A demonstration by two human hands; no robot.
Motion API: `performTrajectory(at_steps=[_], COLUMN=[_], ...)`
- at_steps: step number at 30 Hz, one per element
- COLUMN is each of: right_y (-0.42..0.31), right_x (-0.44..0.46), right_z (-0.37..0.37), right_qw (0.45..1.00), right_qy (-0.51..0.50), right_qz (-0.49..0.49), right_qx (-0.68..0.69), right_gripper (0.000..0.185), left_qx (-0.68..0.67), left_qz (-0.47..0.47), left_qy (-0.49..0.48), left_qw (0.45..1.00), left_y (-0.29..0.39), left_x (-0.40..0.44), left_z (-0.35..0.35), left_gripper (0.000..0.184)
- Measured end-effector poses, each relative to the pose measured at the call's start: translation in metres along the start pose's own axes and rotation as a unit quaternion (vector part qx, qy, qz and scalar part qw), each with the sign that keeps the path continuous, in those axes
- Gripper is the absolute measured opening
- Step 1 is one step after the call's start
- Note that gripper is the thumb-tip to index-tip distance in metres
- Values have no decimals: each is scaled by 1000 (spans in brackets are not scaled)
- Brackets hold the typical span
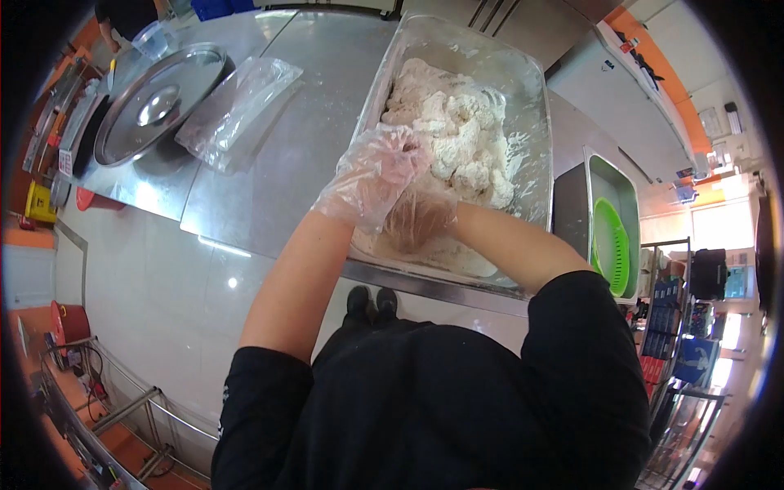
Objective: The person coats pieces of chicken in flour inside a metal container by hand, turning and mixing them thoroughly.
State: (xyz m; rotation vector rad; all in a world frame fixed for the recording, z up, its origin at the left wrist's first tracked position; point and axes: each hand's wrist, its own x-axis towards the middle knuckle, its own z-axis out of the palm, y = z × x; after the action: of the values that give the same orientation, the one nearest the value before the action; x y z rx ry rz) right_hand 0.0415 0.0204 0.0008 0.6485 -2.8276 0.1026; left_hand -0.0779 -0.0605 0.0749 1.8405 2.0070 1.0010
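A large metal tray [535, 122] holds lumpy pieces coated in white flour [461, 131], heaped toward its far side. My left hand [384, 167], in a clear plastic glove, is over the tray's near left part, beside the floured heap. Close against it and lower down is my right hand [420, 219], also gloved, near the loose flour at the tray's near end. The crinkled gloves and the overlap of the hands hide most of the fingers, and whatever may be between them cannot be made out.
On the steel table [302, 106] at the left lie a clear plastic bag [241, 114] and a round metal lid [159, 106]. Right of the tray, a metal basin [584, 184] holds a green basket [610, 245]. Part of another person [126, 18] shows at the top left.
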Motion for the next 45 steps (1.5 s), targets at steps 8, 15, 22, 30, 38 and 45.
performTrajectory(at_steps=[8, 15, 22, 30, 38, 45], right_y=[-24, 11, -3, 15, -12, -24], right_x=[26, -15, 11, 5, -7, 22], right_z=[-17, 74, 17, 29, 0, 4], right_qw=[947, 981, 977, 953, 963, 952], right_qy=[-302, 96, -189, -132, -15, -185], right_qz=[78, 164, 75, 272, 121, 235], right_qx=[-71, 40, -68, -7, 241, 59], right_gripper=[23, 23, 32, 37, 23, 28], left_qx=[-59, -65, 2, 11, 33, -41], left_qz=[-67, -95, -119, -82, -27, -100], left_qy=[15, -7, -33, -24, -31, -31], left_qw=[996, 993, 992, 996, 999, 994], left_y=[3, 0, 12, 7, 6, 8], left_x=[4, 4, 4, 3, 4, 3], left_z=[5, 6, -3, 0, -1, 1], left_gripper=[26, 23, 27, 27, 26, 28])
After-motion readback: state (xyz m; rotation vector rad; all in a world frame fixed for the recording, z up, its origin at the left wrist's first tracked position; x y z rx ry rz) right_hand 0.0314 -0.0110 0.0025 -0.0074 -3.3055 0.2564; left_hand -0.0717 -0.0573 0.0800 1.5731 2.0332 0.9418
